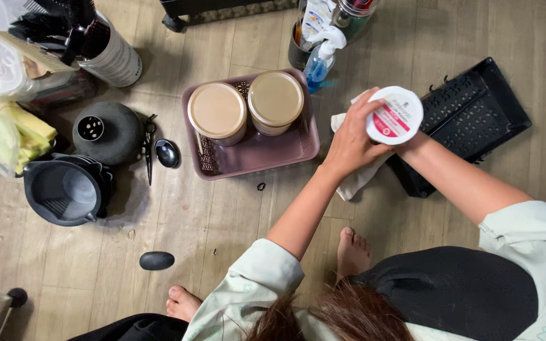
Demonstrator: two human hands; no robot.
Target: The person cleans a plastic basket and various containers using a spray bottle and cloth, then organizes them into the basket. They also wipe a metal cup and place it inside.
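Fingers of left hand (pixel 352 142) pressing white cloth (pixel 354 180) against white tub (pixel 394 115); right hand hidden beneath tub, grip not visible, above black tray (pixel 475 107).

Head camera, looking straight down at a wooden floor

The single view sits above the person, whose hair fills the bottom edge and whose bare feet show at lower centre. It faces the floor, close enough that both forearms reach only to mid-frame, right of centre. A mauve tray (pixel 298 148) lies at upper centre, a black tray (pixel 475 107) at upper right, clutter at upper left.
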